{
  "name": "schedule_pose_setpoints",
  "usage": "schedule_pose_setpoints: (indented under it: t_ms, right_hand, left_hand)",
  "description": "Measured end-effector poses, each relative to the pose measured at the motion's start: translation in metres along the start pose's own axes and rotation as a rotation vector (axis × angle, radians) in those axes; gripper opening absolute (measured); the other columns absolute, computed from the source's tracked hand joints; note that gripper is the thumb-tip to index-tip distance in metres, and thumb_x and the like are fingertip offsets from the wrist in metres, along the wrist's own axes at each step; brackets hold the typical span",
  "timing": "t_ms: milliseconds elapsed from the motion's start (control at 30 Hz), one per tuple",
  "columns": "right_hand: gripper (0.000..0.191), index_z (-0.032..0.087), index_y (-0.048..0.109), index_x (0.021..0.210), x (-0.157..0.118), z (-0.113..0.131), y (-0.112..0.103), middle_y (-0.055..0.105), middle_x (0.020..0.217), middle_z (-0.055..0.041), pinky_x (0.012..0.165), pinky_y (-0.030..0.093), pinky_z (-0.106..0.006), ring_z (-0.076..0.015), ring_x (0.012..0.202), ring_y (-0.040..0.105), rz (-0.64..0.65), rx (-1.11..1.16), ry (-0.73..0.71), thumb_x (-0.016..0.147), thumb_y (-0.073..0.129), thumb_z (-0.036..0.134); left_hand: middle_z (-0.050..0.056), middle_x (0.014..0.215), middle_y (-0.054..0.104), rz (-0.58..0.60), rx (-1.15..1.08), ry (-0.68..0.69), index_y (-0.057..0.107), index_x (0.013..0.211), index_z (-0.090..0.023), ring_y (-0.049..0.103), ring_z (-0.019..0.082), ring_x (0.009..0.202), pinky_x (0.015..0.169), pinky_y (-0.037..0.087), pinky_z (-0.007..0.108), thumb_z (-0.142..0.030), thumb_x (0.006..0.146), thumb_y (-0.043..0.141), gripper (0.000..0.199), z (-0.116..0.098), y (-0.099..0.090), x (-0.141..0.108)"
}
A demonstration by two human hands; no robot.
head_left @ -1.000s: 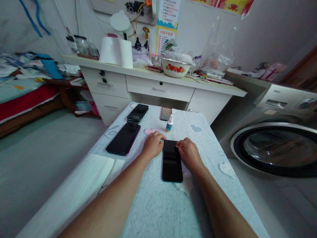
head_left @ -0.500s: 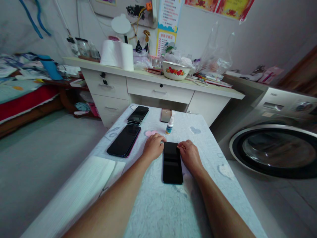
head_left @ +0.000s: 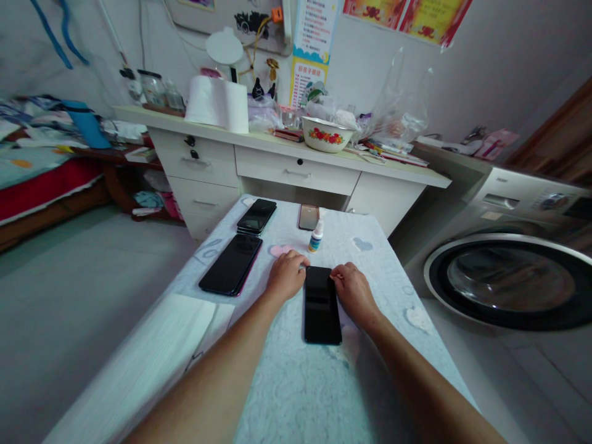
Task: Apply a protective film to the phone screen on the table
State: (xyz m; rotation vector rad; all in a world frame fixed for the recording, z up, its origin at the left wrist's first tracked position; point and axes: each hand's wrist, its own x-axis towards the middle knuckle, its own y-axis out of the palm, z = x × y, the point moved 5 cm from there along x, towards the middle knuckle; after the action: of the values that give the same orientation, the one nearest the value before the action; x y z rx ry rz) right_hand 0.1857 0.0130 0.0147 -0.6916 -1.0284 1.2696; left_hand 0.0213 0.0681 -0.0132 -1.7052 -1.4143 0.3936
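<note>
A black smartphone (head_left: pixel 322 308) lies screen up on the cloth-covered table (head_left: pixel 296 394), its long side pointing away from me. At its upper left corner, my left hand (head_left: pixel 287 273) has its fingers curled against the edge. My right hand (head_left: pixel 354 288) is closed, thumb and fingers pinched at the upper right edge. Just beyond the hands stands a small white spray bottle (head_left: pixel 316 237) with a blue and yellow label. To the left lie a stack of large dark phones (head_left: pixel 232 265) and, behind it, another stack of phones (head_left: pixel 257 216).
A phone case or phone (head_left: pixel 309 217) lies at the table's far edge. White folded paper or cloth (head_left: pixel 161 345) covers the left edge. Beyond stands a white desk (head_left: pixel 296 161) with a flowered bowl (head_left: pixel 326 135) and paper rolls (head_left: pixel 217 102). On the right is a washing machine (head_left: pixel 502 203).
The view has shifted very slightly. Both hands stay at the smartphone's upper corners, and the phone has not visibly moved on the table.
</note>
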Motion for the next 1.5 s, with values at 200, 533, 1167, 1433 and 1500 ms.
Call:
schedule_pose_setpoints:
  t_ms: [200, 533, 1167, 1433, 1500]
  right_hand:
    - [0.014, 0.018, 0.066, 0.083, -0.012, 0.000, -0.001, 0.057, 0.081, -0.0019, 0.069, 0.037, -0.023, -0.0135, 0.075, 0.055, 0.018, 0.051, 0.023, 0.085, 0.053, 0.013]
    - [0.013, 0.019, 0.065, 0.083, -0.020, -0.008, -0.002, 0.058, 0.082, -0.0012, 0.072, 0.040, -0.024, -0.0137, 0.078, 0.057, 0.032, 0.125, -0.026, 0.083, 0.054, 0.013]
    - [0.016, 0.018, 0.066, 0.081, -0.021, -0.002, -0.004, 0.057, 0.080, -0.0018, 0.069, 0.039, -0.023, -0.0132, 0.075, 0.055, 0.108, 0.115, -0.102, 0.078, 0.054, 0.007]
    - [0.014, 0.018, 0.067, 0.085, -0.020, -0.005, -0.002, 0.057, 0.083, -0.0024, 0.072, 0.040, -0.024, -0.0139, 0.078, 0.056, 0.073, 0.093, -0.066, 0.084, 0.053, 0.012]
    - [0.014, 0.018, 0.067, 0.085, -0.019, -0.005, -0.002, 0.057, 0.083, -0.0021, 0.072, 0.040, -0.024, -0.0139, 0.078, 0.057, 0.057, 0.093, -0.059, 0.084, 0.054, 0.013]
  left_hand:
    - [0.005, 0.099, 0.062, 0.005, 0.017, -0.001, 0.067, 0.091, -0.021, 0.055, 0.019, 0.101, 0.094, 0.043, 0.034, -0.011, 0.076, 0.051, 0.024, -0.002, -0.001, 0.000]
    - [0.005, 0.099, 0.062, 0.002, 0.036, 0.009, 0.067, 0.091, -0.021, 0.056, 0.020, 0.101, 0.094, 0.043, 0.034, -0.009, 0.075, 0.050, 0.026, -0.005, 0.002, 0.002]
    - [0.005, 0.099, 0.062, -0.005, 0.035, 0.021, 0.067, 0.090, -0.021, 0.056, 0.020, 0.099, 0.093, 0.044, 0.034, -0.009, 0.074, 0.051, 0.027, -0.004, 0.004, 0.003]
    - [0.005, 0.100, 0.063, -0.002, 0.047, 0.011, 0.067, 0.092, -0.021, 0.055, 0.020, 0.101, 0.095, 0.043, 0.034, -0.008, 0.074, 0.050, 0.028, -0.004, 0.005, 0.002]
    - [0.005, 0.100, 0.063, -0.001, 0.045, 0.013, 0.067, 0.092, -0.021, 0.055, 0.020, 0.101, 0.094, 0.043, 0.034, -0.009, 0.074, 0.050, 0.028, -0.004, 0.004, 0.002]
